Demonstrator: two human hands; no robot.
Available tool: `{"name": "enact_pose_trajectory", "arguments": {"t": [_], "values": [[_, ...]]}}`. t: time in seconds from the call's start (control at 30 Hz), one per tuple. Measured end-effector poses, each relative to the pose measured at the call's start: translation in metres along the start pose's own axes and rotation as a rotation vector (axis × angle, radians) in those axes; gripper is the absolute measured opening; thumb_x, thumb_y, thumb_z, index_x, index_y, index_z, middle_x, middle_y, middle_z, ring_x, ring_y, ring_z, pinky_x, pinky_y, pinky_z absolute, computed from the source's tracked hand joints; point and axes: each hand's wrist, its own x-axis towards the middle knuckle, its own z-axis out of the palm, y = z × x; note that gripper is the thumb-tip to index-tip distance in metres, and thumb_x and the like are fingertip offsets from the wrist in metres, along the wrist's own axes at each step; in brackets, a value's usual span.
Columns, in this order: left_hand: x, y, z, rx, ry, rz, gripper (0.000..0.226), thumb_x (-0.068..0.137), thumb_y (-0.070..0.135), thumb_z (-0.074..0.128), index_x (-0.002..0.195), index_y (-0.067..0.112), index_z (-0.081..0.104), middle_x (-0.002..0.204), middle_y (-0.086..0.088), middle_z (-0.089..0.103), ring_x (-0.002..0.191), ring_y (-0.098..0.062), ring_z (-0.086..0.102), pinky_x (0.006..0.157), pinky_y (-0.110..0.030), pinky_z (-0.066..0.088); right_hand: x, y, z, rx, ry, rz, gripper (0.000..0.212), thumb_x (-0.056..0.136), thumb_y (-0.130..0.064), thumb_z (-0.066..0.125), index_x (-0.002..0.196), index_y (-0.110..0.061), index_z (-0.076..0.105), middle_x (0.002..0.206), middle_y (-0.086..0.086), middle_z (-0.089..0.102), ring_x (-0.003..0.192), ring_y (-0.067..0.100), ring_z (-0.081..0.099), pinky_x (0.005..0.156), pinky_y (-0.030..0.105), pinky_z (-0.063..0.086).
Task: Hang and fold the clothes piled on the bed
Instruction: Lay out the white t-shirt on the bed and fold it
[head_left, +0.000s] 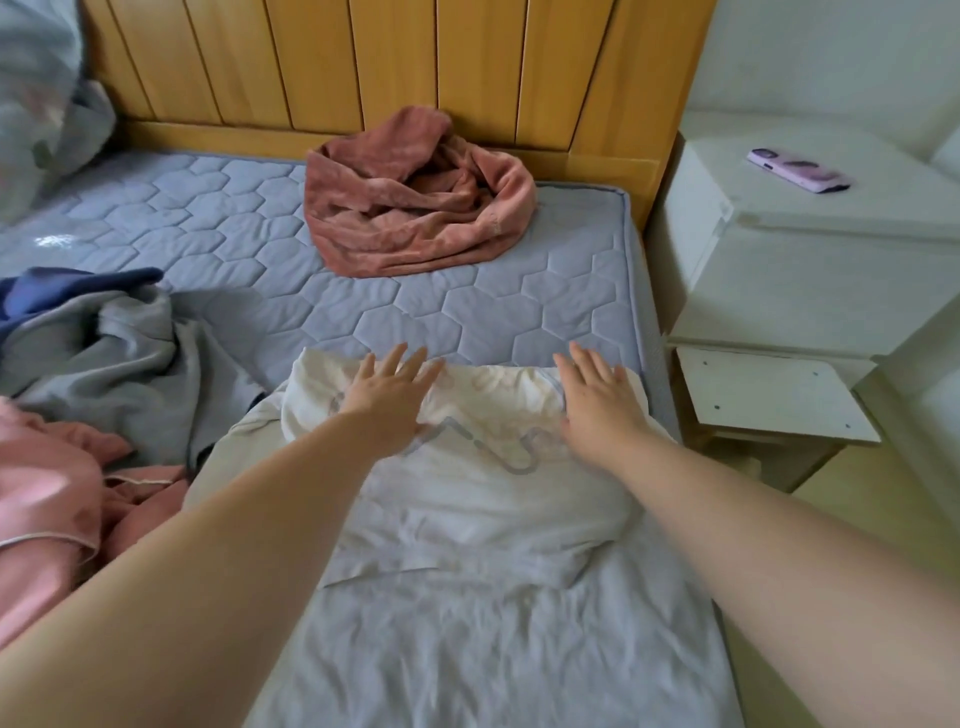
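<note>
A white garment (483, 499) with a grey printed motif is spread near the right edge of the bed (363, 291), and it is pressed flat by the left hand (387, 397) and the right hand (597, 400), fingers straight and spread, nothing gripped. A crumpled pink garment (415, 208) is seen by the wooden headboard (363, 62), well apart, and a grey garment (119, 364) is heaped at the left. A phone (800, 169) lies on the white nightstand (810, 270).
</note>
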Motion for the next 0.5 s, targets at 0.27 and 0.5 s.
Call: {"name": "enact_pose_trajectory", "arguments": {"t": [0.27, 0.5], "values": [[0.033, -0.015, -0.001, 0.079, -0.150, -0.059, 0.112, 0.065, 0.057, 0.076, 0.150, 0.026, 0.009, 0.142, 0.002, 0.042, 0.141, -0.023, 0.022, 0.115, -0.056, 0.001, 0.034, 0.019, 0.003, 0.053, -0.194, 0.041, 0.105, 0.072, -0.059, 0.070, 0.150, -0.016, 0.014, 0.148, 0.007, 0.038, 0.140, 0.026, 0.025, 0.114, 0.055, 0.005], [0.027, -0.024, -0.028, 0.185, -0.228, -0.071, 0.045, 0.085, 0.024, 0.064, 0.126, 0.027, 0.047, 0.122, -0.001, 0.055, 0.121, -0.021, 0.044, 0.104, -0.034, 0.029, 0.027, 0.016, -0.014, -0.143, 0.025, 0.056, 0.022, 0.088, -0.019, 0.052, 0.109, -0.021, 0.057, 0.114, 0.003, 0.061, 0.116, 0.023, 0.049, 0.101, 0.038, 0.028]]}}
